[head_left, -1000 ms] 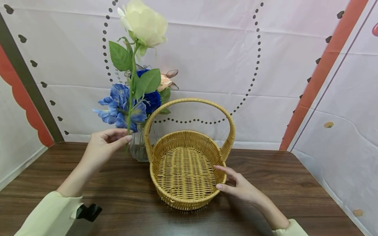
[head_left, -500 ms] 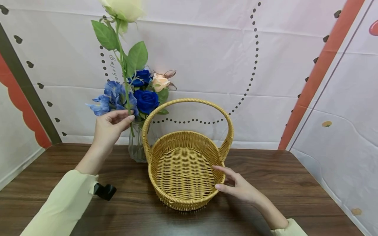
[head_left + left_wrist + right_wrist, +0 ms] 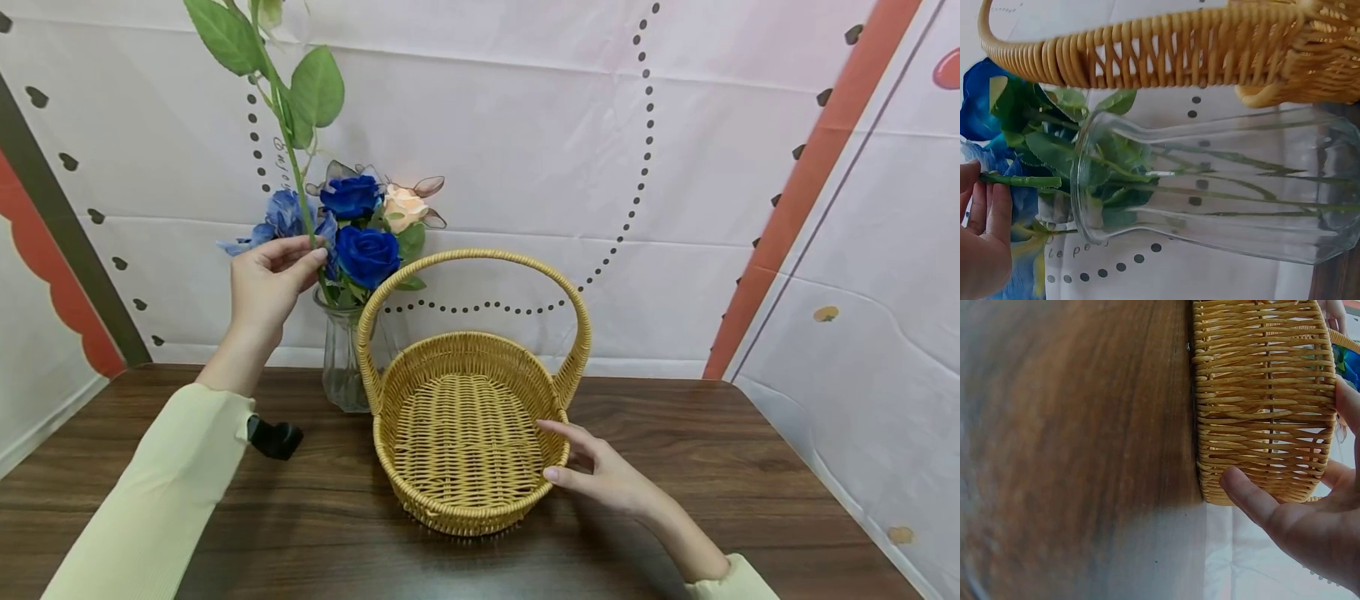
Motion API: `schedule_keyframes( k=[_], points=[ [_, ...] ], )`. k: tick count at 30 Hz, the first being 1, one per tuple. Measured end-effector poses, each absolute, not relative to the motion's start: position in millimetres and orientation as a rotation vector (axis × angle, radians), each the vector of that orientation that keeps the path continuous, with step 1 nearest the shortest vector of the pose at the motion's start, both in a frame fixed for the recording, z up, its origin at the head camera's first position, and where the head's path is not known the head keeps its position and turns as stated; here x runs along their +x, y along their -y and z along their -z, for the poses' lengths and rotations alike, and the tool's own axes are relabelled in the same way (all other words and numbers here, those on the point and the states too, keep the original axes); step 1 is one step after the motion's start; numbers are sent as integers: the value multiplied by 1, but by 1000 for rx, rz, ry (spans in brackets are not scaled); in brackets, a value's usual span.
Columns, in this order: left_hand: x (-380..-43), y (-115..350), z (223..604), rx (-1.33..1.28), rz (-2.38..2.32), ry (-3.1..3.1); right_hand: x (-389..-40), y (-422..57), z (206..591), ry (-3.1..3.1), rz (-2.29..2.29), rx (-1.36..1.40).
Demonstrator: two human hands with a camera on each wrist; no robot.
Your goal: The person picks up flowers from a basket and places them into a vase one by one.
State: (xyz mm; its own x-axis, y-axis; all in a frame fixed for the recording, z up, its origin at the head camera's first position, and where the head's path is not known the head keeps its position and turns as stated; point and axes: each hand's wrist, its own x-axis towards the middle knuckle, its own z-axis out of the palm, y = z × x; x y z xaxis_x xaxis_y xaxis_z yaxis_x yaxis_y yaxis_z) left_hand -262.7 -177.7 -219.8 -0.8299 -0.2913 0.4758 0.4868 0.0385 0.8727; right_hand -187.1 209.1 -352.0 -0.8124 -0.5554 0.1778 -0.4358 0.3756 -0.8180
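My left hand [image 3: 266, 282] pinches the green stem of a long-stemmed rose [image 3: 318, 87] between thumb and fingers. The rose's pale bloom runs out of the head view at the top. In the left wrist view the cut stem end [image 3: 1032, 182] stands right at the mouth of a clear glass vase [image 3: 1222, 178]. That vase holds deep blue roses [image 3: 367, 257], a peach rose [image 3: 403, 207] and a ruffled light-blue flower [image 3: 285, 212]. My right hand [image 3: 611, 475] grips the right rim of a golden wicker basket [image 3: 465, 433], which has nothing in it.
The basket's tall arched handle [image 3: 480, 253] rises just right of the vase and overlaps it. Both stand on a dark wooden table [image 3: 690, 500]. Behind hangs a pale printed cloth [image 3: 517, 150]. A black strap piece [image 3: 275, 437] sticks out from my left sleeve.
My left hand has risen with the rose, bringing the stem end from beside the vase up to its mouth. The bloom has left the head view. My right hand stays on the basket.
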Motion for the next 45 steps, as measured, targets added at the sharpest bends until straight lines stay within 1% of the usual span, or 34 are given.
schedule_keyframes(
  k=[6,17,28,34,40,45],
  points=[
    [-274,180,220,-148,1819,1829,-188,-208,351,-2495,1427,-926],
    [-283,184,238,-88,1596,2071,-190,-207,351,-2484,1428,-936],
    [-278,184,236,-64,1430,2169,-190,-207,352,-2484,1430,-931],
    [-273,191,235,-38,1473,2177,-190,-207,351,-2493,1425,-939],
    [-273,195,235,-27,1528,2052,-190,-208,351,-2491,1429,-942],
    [-273,195,234,-20,1370,2089,-190,-209,353,-2496,1431,-925]
  ],
)
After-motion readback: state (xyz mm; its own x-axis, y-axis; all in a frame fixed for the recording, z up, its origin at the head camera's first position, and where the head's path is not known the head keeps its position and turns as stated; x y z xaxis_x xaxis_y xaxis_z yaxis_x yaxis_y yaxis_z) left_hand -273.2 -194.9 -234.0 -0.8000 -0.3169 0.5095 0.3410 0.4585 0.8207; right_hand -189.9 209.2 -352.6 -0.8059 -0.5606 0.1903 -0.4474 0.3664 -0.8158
